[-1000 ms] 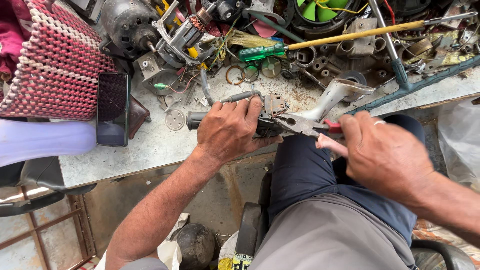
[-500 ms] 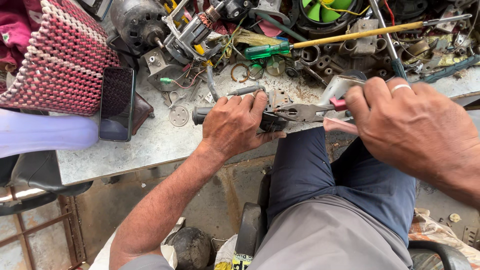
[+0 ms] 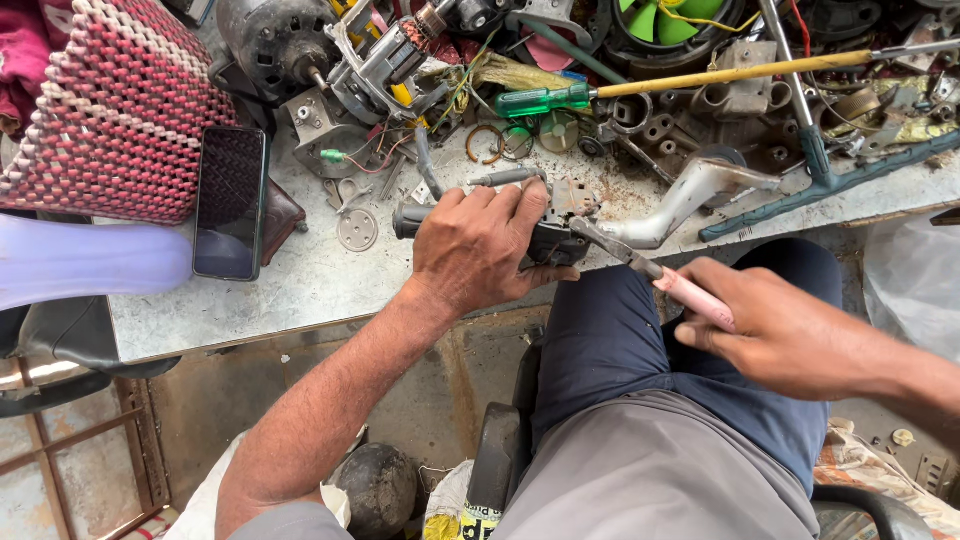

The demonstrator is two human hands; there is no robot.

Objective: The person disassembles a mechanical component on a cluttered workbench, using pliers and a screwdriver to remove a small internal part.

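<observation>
I see the left hand [image 3: 490, 245] clamping a dark, grimy motor part [image 3: 545, 235] beside the phone [image 3: 230, 200]; right hand [image 3: 775, 330] grips pink-handled pliers [image 3: 660, 280].

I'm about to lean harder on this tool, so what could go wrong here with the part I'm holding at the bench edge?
The left hand grips the dark metal part right beside the tip of the pink-handled pliers; a slip could jab its fingers. The part sits at the edge of the grey worktop, so a hard push from the right hand might knock it off. The black phone lies close by among loose scrap.
</observation>
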